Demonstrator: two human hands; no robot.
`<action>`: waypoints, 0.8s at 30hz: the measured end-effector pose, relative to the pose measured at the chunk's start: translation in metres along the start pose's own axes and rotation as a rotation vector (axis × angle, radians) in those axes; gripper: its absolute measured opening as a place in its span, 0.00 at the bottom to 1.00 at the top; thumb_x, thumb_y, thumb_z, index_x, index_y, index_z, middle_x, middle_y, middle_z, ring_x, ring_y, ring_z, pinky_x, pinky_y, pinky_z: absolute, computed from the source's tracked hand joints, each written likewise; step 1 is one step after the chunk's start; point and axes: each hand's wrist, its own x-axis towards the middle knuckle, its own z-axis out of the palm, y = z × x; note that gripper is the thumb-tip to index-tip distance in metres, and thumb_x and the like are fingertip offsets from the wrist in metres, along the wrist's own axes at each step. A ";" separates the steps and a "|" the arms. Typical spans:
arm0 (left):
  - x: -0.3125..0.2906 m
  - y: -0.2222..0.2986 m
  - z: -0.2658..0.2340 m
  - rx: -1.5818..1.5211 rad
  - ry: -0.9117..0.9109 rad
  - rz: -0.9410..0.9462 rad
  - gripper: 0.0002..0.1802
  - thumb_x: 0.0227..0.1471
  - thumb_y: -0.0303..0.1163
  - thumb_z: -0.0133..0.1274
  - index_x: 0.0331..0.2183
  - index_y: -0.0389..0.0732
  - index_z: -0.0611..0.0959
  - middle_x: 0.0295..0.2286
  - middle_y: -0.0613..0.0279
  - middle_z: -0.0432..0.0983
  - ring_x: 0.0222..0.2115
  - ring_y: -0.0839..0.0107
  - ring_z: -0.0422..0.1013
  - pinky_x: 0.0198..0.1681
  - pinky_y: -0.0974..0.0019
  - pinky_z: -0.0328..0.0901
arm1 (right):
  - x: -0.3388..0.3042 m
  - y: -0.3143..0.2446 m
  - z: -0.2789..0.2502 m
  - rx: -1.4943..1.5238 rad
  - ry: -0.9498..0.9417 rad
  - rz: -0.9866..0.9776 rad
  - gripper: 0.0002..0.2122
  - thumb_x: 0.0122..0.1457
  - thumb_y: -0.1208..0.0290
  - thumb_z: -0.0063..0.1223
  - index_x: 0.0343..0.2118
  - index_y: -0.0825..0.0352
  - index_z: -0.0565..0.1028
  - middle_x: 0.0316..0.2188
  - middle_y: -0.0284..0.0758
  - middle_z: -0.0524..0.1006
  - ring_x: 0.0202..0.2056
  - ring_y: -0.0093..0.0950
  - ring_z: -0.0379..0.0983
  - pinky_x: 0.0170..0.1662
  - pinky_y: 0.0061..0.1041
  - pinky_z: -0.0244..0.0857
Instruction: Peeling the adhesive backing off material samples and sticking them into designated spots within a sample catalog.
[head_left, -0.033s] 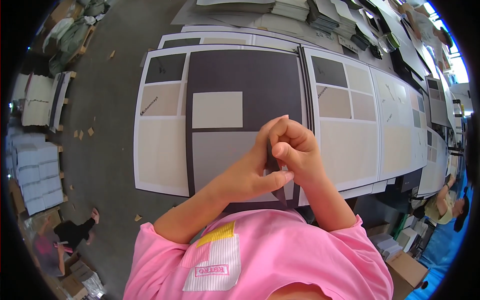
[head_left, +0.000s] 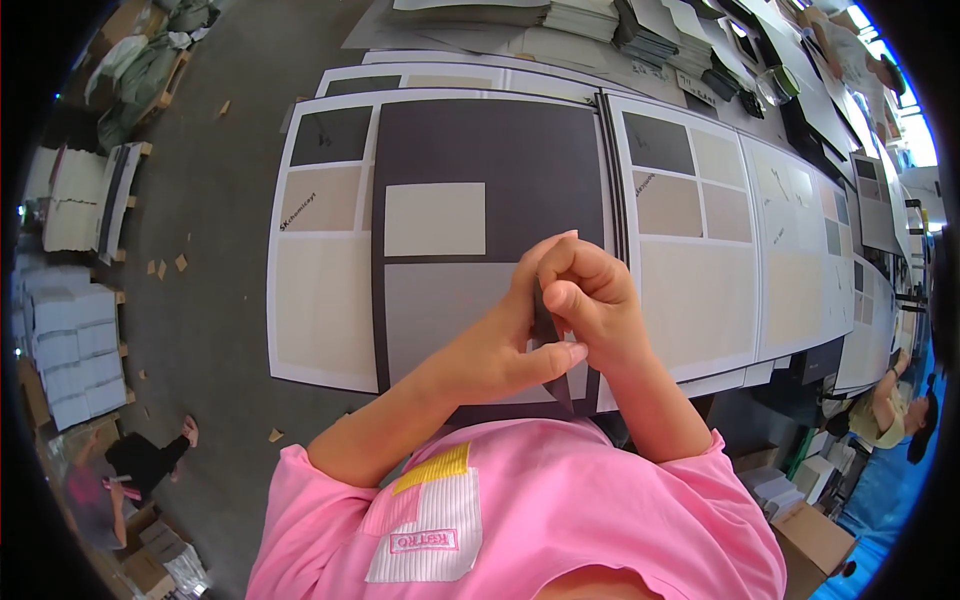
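Close to my body, a thin dark sample card (head_left: 563, 391) stands edge-on between my two hands. My left hand (head_left: 507, 340) grips it from the left, its thumb pointing across toward the other hand. On the right, my right hand (head_left: 597, 300) is curled in a pinch at the card's upper part. The card's face is mostly hidden by my fingers. Below my hands lies a dark board (head_left: 540, 150) with a pale square swatch (head_left: 435, 220) and a larger grey swatch (head_left: 440, 310). My wrists pass over its lower part.
Left and right of the dark board are white sample pages (head_left: 325, 310) (head_left: 700, 300) with beige and dark swatches. Stacked sheets (head_left: 580, 20) lie at the back. Wrapped stacks (head_left: 80, 345) stand on the left floor. Other people are at the lower left and far right.
My hands and the card stay as they were. At the lower left, another person's arm has shifted slightly.
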 end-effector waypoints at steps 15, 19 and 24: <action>-0.004 -0.007 -0.006 -0.019 0.013 0.030 0.52 0.48 0.30 0.56 0.67 0.44 0.44 0.46 0.56 0.61 0.44 0.70 0.64 0.46 0.66 0.64 | -0.002 -0.010 0.000 -0.095 0.118 0.155 0.05 0.66 0.74 0.51 0.34 0.69 0.74 0.22 0.27 0.72 0.24 0.16 0.68 0.27 0.17 0.63; -0.009 0.008 -0.008 0.167 0.136 0.008 0.52 0.47 0.25 0.57 0.67 0.46 0.47 0.51 0.55 0.58 0.44 0.70 0.64 0.47 0.65 0.64 | -0.003 -0.024 0.005 -0.254 0.137 0.080 0.06 0.60 0.81 0.54 0.39 0.73 0.78 0.29 0.31 0.76 0.33 0.20 0.73 0.38 0.20 0.69; -0.011 0.006 -0.011 0.313 0.207 -0.015 0.53 0.46 0.22 0.60 0.67 0.47 0.49 0.57 0.52 0.55 0.46 0.71 0.63 0.51 0.66 0.60 | -0.005 -0.030 0.007 -0.382 0.136 0.100 0.04 0.57 0.84 0.54 0.34 0.74 0.79 0.29 0.33 0.76 0.31 0.20 0.72 0.35 0.19 0.68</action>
